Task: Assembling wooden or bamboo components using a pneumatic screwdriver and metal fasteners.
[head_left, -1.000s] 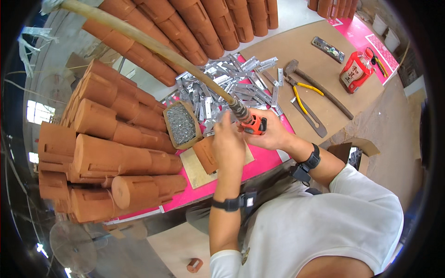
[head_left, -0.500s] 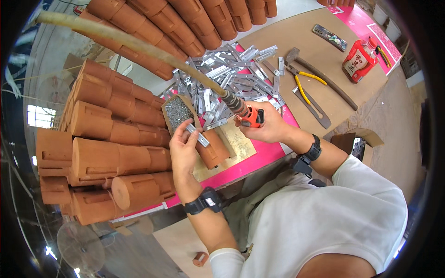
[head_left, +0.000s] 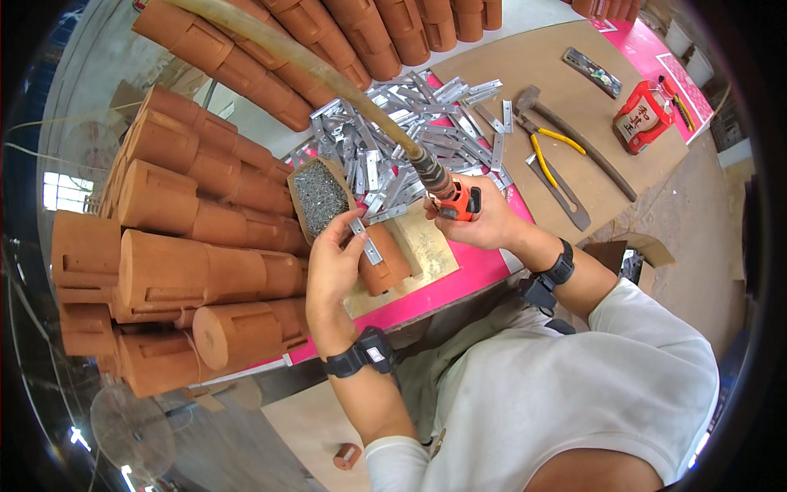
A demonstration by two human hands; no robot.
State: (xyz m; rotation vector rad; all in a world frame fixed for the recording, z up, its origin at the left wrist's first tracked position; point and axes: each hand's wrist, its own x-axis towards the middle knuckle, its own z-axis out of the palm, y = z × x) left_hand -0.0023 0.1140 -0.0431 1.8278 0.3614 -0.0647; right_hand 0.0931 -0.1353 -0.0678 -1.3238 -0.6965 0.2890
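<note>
My left hand [head_left: 334,261] is closed with thumb and fingers pinching a silver metal strip [head_left: 372,248]. This strip, with holes in it, lies along the top of a terracotta-coloured cylinder [head_left: 390,271]. In my right hand [head_left: 485,215] is a red and black air tool [head_left: 461,202], held by its grip just right of the cylinder. A tan hose [head_left: 344,86] runs from the tool to the upper left. Beside my left fingertips stands an open cardboard box [head_left: 348,187] full of small metal fasteners. Its working tip is hidden.
A loose heap of metal strips [head_left: 418,135] lies beyond the box. Stacked terracotta cylinders [head_left: 205,266] crowd the left, with more at the back. On the brown board rest a hammer [head_left: 582,148], yellow-handled pliers [head_left: 561,141], a phone [head_left: 592,72] and a red bottle [head_left: 642,121].
The view has shifted slightly. My left fingers have moved onto the upper end of the strip, which now lies more in line with the cylinder. My right hand keeps its hold on the tool.
</note>
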